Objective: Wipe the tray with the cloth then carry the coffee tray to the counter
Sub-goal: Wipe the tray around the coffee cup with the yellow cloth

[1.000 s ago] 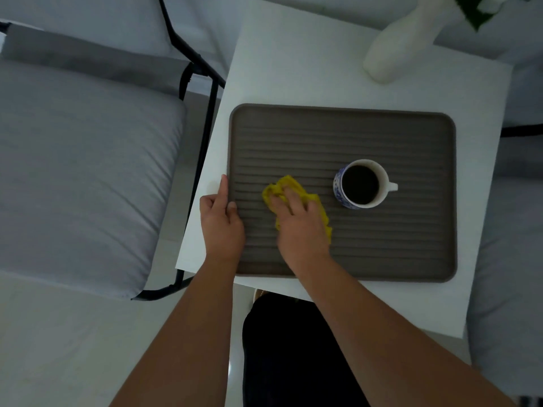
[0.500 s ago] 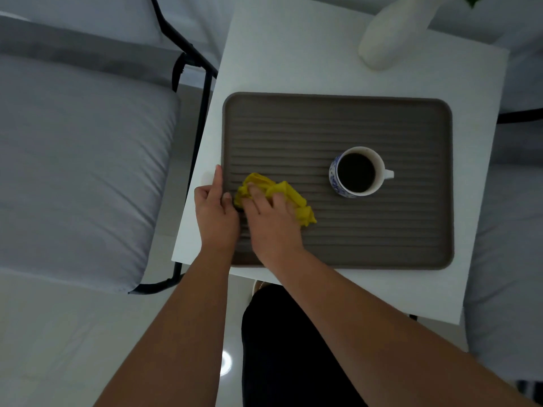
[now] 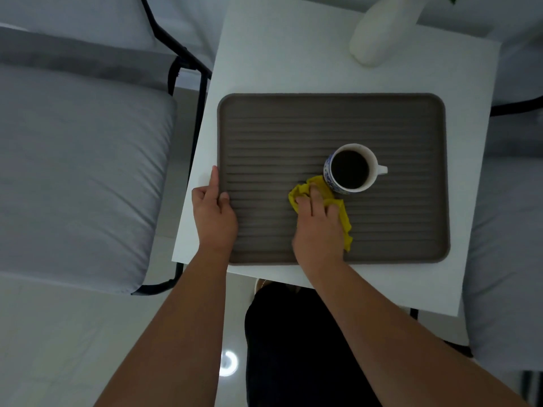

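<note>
A white square desk (image 3: 293, 54) is sitting at the frame's centre and upper right in dim, bluish light. A grey cushioned chair (image 3: 73, 171) with a black metal frame is filling the left side. Another grey cushion (image 3: 505, 230) is showing at the right edge. A glossy pale floor (image 3: 58, 348) is reflecting 1 round ceiling light (image 3: 228, 363) at the bottom centre.

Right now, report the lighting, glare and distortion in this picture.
Head view: dim, bluish, soft light; a bright ring of glare on the floor; wide-angle bending skews the table edges; tray, cup, cloth and both hands stay fairly sharp.
</note>
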A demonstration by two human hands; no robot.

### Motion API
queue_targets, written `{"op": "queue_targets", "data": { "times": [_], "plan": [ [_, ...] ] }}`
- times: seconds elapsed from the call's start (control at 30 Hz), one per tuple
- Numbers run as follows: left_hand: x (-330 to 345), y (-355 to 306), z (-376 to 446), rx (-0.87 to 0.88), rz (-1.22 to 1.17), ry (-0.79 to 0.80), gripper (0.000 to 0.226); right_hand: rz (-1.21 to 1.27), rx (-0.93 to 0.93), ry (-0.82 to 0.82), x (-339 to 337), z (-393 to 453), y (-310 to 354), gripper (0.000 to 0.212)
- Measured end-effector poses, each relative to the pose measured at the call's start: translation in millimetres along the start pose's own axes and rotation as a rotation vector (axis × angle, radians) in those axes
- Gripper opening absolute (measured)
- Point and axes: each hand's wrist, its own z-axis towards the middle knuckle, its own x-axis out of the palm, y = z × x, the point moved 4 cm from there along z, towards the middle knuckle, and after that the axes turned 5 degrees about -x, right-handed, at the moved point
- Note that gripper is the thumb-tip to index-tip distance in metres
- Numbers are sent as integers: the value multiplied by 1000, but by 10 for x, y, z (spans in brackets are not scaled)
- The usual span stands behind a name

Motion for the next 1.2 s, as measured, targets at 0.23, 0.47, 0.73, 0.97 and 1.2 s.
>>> {"op": "queue_targets", "data": {
  "times": [0.23,0.47,0.73,0.97,1.2],
  "plan": [
    [-2,23,13,-10,-45,-12,48,35,-261,26,104,-15,674,45],
    [8,20,0,-5,-91,-22,46,-15,-446,106,258,-119,252,54],
    [4,6,1,-14,-83,-12,47,-32,-46,-77,58,-477,-1042,61],
    [10,19,16,-21,-88,-10,46,84,-364,-194,261,-358,-238,50],
    [5,6,16,-42,-92,14,47,39,-595,-83,349,-264,554,46]
  ]
}}
